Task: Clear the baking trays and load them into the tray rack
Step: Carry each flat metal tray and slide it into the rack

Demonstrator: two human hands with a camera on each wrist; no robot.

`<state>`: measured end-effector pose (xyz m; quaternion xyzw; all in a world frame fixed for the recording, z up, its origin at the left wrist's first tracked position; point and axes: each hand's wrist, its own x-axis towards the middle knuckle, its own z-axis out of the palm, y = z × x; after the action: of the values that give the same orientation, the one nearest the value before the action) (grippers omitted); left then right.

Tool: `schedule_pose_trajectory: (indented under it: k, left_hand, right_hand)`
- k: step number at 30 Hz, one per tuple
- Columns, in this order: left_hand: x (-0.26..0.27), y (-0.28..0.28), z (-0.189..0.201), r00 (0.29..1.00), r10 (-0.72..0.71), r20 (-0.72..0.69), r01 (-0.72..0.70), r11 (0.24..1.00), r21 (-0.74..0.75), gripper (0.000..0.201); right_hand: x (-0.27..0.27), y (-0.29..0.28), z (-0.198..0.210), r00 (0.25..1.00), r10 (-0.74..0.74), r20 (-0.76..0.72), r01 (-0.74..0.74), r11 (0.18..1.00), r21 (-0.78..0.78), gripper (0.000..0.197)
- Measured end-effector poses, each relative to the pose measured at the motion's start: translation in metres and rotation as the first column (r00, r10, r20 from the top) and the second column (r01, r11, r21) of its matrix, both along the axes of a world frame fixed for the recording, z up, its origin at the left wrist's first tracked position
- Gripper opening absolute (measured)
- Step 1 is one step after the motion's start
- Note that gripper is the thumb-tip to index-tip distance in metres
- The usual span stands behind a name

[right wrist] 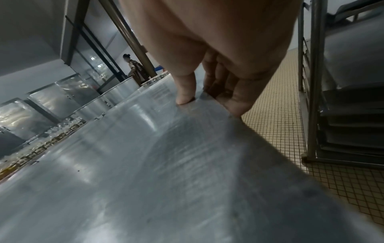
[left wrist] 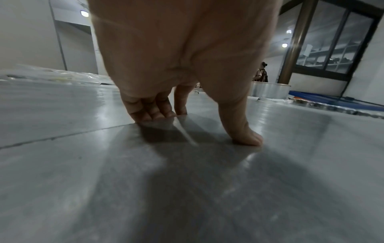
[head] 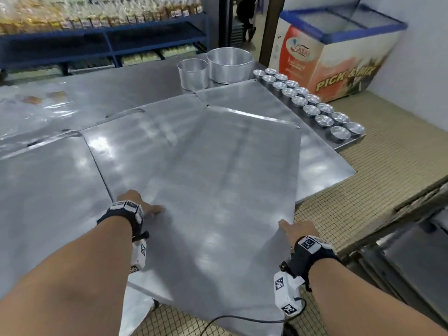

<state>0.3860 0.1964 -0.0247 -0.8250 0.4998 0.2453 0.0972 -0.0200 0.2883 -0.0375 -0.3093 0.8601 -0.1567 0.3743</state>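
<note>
- Both forearms reach forward from the bottom of the head view, each wrist strapped with a marker-tagged camera band
- Left hand [head: 135, 202] grasps the left edge of the baking tray [head: 213, 190]: thumb [left wrist: 247, 136] pressed on top, the other fingers [left wrist: 149, 111] curled over the rim
- Right hand [head: 299, 230] pinches the tray's right edge, thumb [right wrist: 185, 97] on top and fingers [right wrist: 232, 102] underneath
- That tray sits skewed over other trays on the steel surface [head: 322, 156], its near corner overhanging the tiled floor [head: 388, 166]
- Tray rack [right wrist: 315, 98] stands to the right, trays already in its slots
- Small metal cups [head: 312, 103] line the far right edge, two round tins [head: 218, 66] behind
</note>
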Motion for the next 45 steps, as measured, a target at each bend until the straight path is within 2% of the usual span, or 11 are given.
schedule_pose_trajectory:
  k: [2,8,12,14,17,19,27,35,39,42,45]
  left_hand:
    - [0.002,0.004,0.005,0.999,0.033,-0.026,-0.034,0.999,-0.034,0.078]
    - [-0.004,0.049,0.038,0.967,0.227,-0.116,-0.235,0.97,-0.058,0.069]
    - [-0.004,0.103,0.04,0.928,0.355,-0.115,-0.364,0.929,-0.071,0.078]
    - [-0.008,0.131,0.041,0.907,0.409,-0.101,-0.417,0.905,-0.082,0.082]
    - [-0.017,0.17,0.045,0.858,0.504,-0.097,-0.511,0.856,-0.076,0.078]
    - [-0.023,0.195,0.047,0.829,0.55,-0.095,-0.557,0.828,-0.066,0.075]
    - [-0.043,0.297,0.042,0.71,0.7,-0.079,-0.704,0.709,-0.046,0.085]
    - [-0.043,0.384,0.037,0.543,0.83,-0.13,-0.839,0.542,-0.048,0.099]
    - [-0.023,0.413,0.025,0.512,0.849,-0.132,-0.859,0.504,-0.091,0.115]
    - [-0.011,0.429,0.033,0.485,0.864,-0.136,-0.874,0.472,-0.115,0.104]
    - [0.015,0.441,0.031,0.442,0.881,-0.169,-0.897,0.43,-0.107,0.1]
  right_hand:
    - [-0.003,-0.002,-0.001,1.0,-0.001,0.003,0.001,1.0,0.011,0.039]
    - [-0.012,-0.012,-0.002,0.99,0.133,-0.038,-0.133,0.991,0.02,0.048]
    - [-0.017,-0.012,-0.006,0.971,0.238,-0.017,-0.237,0.97,0.048,0.055]
    - [-0.019,-0.01,-0.006,0.95,0.312,-0.001,-0.311,0.949,0.051,0.058]
    - [-0.02,-0.008,-0.002,0.92,0.392,0.006,-0.392,0.919,0.044,0.047]
    - [-0.021,-0.005,0.001,0.908,0.42,0.014,-0.42,0.907,0.038,0.047]
    - [-0.016,0.01,-0.001,0.782,0.623,0.013,-0.623,0.781,0.027,0.045]
    - [0.031,0.032,0.005,0.671,0.741,0.011,-0.741,0.671,-0.001,0.044]
    - [0.063,0.048,0.008,0.649,0.761,-0.019,-0.761,0.649,0.005,0.053]
    - [0.091,0.055,0.013,0.638,0.769,-0.029,-0.769,0.637,-0.045,0.039]
    - [0.124,0.063,0.022,0.632,0.773,-0.055,-0.775,0.631,-0.037,0.045]
